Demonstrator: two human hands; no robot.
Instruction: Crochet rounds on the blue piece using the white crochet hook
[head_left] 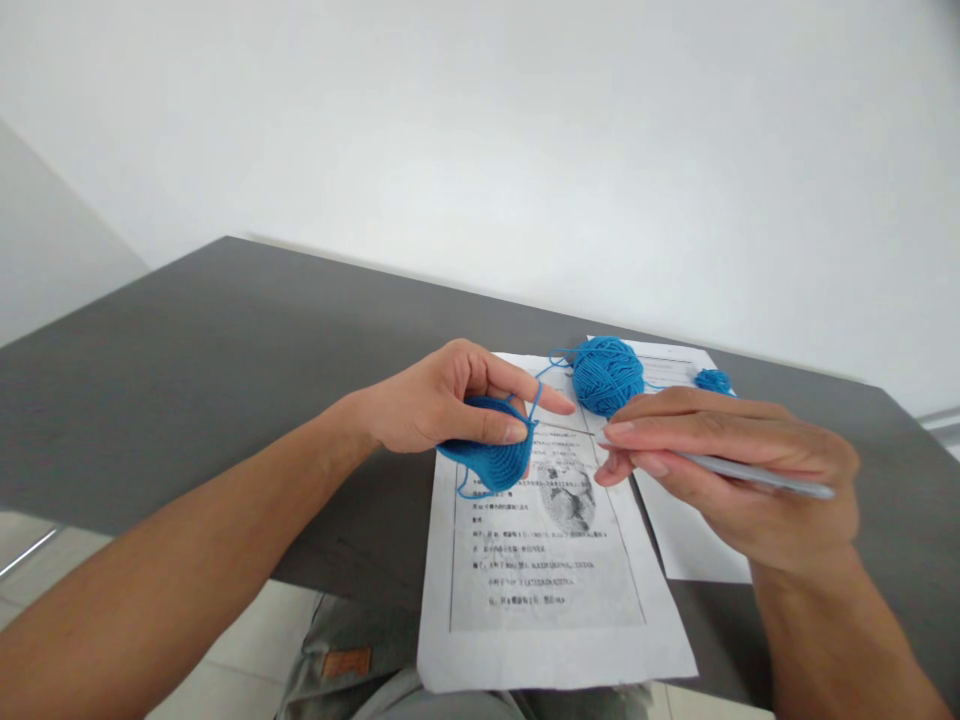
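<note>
Between the thumb and fingers of my left hand [450, 395] is a blue crochet piece [495, 460], rounded and worked in close rows. A strand of blue yarn loops over the stretched index finger of that hand and runs back toward a blue yarn ball [607, 375]. My right hand [742, 470] is closed like a pen grip around a crochet hook [757, 474] with a grey handle. Its thin metal shaft points left and reaches the edge of the crochet piece near my left thumb. Whether a loop sits on the hook's tip is too small to tell.
Under my hands lies a printed pattern sheet [555, 650] with text and a picture, overhanging the front edge of the dark grey table [225, 340]. A second printed sheet [697, 545] lies to its right. A small blue yarn bundle [712, 380] rests farther back. Behind stands a white wall [480, 150].
</note>
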